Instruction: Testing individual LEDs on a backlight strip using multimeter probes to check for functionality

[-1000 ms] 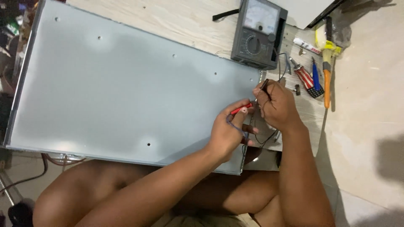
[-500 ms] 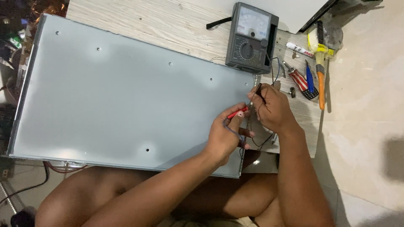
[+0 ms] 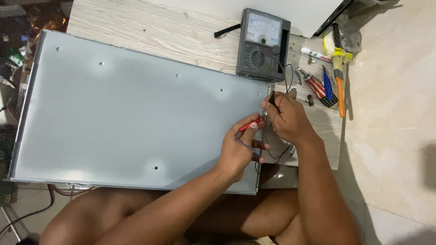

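I have both hands working at the right edge of the big grey metal panel [image 3: 136, 113], which lies flat over the bench [image 3: 150, 27]. My left hand [image 3: 238, 152] is closed in a pinch on the red probe [image 3: 251, 124], thumb and forefinger near its front end, tip angled up and right toward the panel's edge. My right hand [image 3: 286, 118], just beside and slightly above the left, is pinched on the black probe [image 3: 271, 97], held nearly upright like a pen with its tip at the same edge. The two hands are almost touching.

I judge both probes to be light, stiff plastic sticks with fine metal points: easy to steer, but apt to skate off bare metal, so a hold low on the barrel, close to the tip, suits them best. Their thin leads [image 3: 284, 79] trail up behind my right hand to the grey analog meter [image 3: 262, 45], which stands beyond my knuckles; I expect the soft wires to tug a little if I pull away.

The panel looks like thin sheet, broad and probably floppy, with edges that may be sharp; I would lift it by two opposite long sides.

To the right of my right hand lie screwdrivers [image 3: 324, 86] and a marker pen [image 3: 318, 55].
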